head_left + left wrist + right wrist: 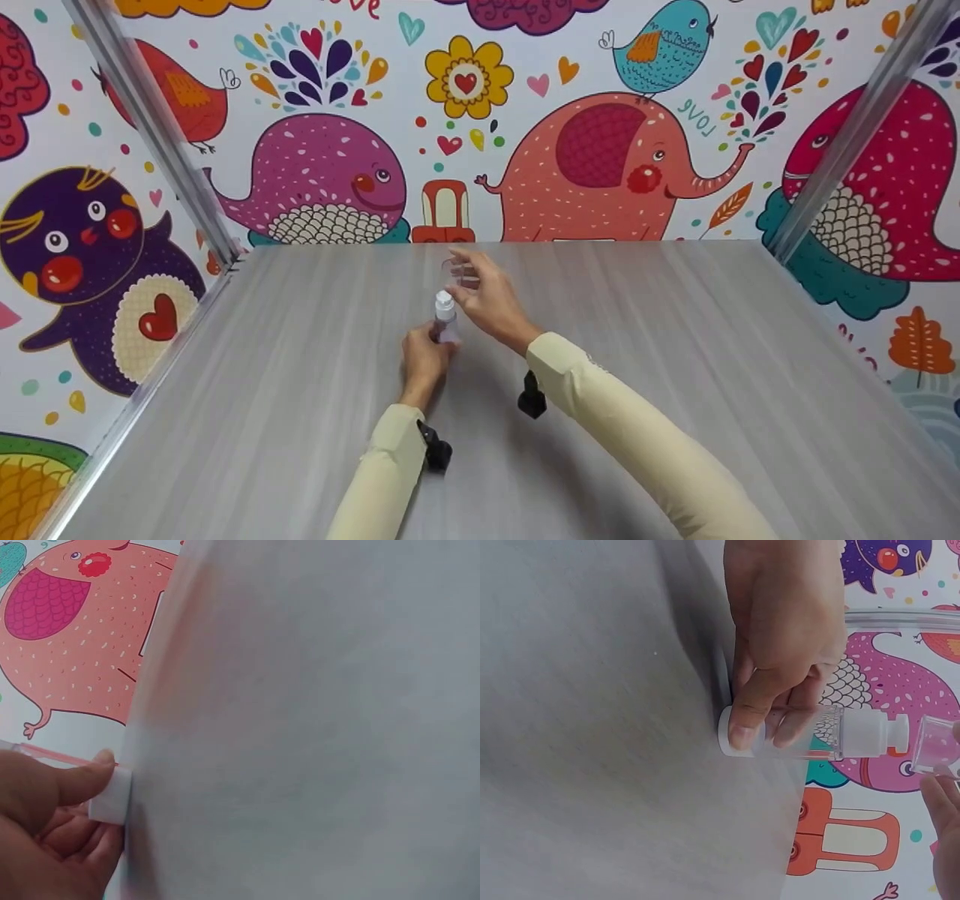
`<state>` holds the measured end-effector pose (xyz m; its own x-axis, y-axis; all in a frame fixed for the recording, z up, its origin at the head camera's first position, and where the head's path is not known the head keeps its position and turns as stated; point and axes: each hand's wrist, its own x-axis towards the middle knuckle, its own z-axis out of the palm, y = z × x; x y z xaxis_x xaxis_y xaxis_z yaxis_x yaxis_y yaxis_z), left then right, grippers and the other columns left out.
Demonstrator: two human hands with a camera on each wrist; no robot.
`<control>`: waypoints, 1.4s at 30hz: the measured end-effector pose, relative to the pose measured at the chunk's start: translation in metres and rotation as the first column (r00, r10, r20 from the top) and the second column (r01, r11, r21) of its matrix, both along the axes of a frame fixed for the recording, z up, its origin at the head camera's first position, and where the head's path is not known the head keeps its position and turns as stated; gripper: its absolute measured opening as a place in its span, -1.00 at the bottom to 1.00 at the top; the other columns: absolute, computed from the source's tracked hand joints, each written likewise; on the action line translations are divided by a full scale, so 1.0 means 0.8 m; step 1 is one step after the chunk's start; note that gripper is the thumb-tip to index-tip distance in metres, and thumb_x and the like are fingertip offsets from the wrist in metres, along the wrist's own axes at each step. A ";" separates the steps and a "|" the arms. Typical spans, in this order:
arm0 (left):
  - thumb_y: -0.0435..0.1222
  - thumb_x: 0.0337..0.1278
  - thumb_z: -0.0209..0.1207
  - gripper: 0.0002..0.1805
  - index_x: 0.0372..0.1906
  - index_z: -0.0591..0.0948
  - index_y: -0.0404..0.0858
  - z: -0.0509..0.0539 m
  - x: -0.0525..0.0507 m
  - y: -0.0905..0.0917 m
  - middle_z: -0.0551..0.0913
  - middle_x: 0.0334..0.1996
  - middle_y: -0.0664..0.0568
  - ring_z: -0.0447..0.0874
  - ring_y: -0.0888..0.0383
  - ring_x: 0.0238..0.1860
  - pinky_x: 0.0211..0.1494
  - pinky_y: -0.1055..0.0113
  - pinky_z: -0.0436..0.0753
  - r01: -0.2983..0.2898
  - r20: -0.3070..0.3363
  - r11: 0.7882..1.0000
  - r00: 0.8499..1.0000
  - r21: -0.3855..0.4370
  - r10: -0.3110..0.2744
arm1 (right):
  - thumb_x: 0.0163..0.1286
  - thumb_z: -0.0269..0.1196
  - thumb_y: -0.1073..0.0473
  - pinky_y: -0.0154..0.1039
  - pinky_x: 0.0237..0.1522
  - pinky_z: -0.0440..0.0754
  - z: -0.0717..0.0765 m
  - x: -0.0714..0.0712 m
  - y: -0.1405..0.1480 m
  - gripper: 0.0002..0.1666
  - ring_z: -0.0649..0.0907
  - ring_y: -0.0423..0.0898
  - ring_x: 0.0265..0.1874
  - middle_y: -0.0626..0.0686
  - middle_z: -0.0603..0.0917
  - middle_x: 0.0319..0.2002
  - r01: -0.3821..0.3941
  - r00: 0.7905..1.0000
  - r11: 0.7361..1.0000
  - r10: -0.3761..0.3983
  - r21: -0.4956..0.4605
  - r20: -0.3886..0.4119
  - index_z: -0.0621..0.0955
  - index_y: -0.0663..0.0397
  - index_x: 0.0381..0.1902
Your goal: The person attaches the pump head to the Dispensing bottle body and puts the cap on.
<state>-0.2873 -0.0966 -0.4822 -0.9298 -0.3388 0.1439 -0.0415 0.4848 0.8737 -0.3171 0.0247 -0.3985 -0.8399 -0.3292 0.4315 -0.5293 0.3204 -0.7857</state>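
Observation:
My left hand (425, 360) grips a clear pump bottle (445, 309), which stands upright over the table. The bottle has a white pump head and a white base; in the right wrist view the left thumb presses near that base (739, 744). Above the bottle, my right hand (491, 296) pinches a clear cap (932, 744) by its side. A small gap separates the cap from the white pump head (897, 733). In the left wrist view, the left fingers (82, 784) lie around the bottle next to its white base (112, 795).
A grey wood-grain table (300, 390) lies under both hands. Behind it rises a wall (450, 150) printed with cartoon animals. Metal posts (161, 135) stand at the back left and right corners. A black camera (437, 450) is strapped to each wrist.

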 end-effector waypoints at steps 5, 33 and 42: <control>-0.47 -0.04 0.37 -0.84 -0.27 0.73 -0.41 -0.001 0.001 0.001 0.74 -0.41 -0.15 0.52 0.07 -0.40 -0.26 0.20 0.51 -0.001 0.003 1.000 1.000 0.012 0.001 | 0.35 0.31 0.32 -0.08 0.22 0.59 -0.003 0.002 0.000 -0.48 0.65 0.06 0.19 0.18 0.60 0.19 0.006 1.000 0.999 -0.006 0.044 0.010 0.51 0.07 0.25; -0.54 -0.19 0.28 -0.83 -0.36 0.73 -0.41 -0.008 -0.005 -0.001 0.57 -0.61 -0.01 0.46 0.11 -0.49 -0.35 0.26 0.45 -0.017 -0.109 0.998 0.994 -0.055 0.011 | 0.36 0.29 0.34 -0.15 0.20 0.59 -0.038 0.004 -0.008 -0.56 0.65 0.00 0.19 0.11 0.62 0.15 0.004 1.000 0.987 -0.003 0.158 -0.004 0.57 0.09 0.19; -0.52 -0.16 0.29 -0.83 -0.34 0.74 -0.38 -0.007 -0.004 -0.003 0.58 -0.58 -0.05 0.47 0.05 -0.46 -0.32 0.18 0.47 -0.012 -0.092 0.997 0.996 -0.076 0.005 | 0.39 0.27 0.30 -0.13 0.21 0.59 -0.045 0.001 -0.008 -0.58 0.64 0.00 0.20 0.09 0.63 0.16 -0.017 0.999 0.990 0.013 0.143 0.029 0.55 0.07 0.19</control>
<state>-0.2907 -0.0991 -0.4875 -0.9085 -0.3314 0.2544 0.0332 0.5498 0.8346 -0.3167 0.0180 -0.4342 -0.8456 -0.3987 0.3550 -0.5130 0.4231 -0.7469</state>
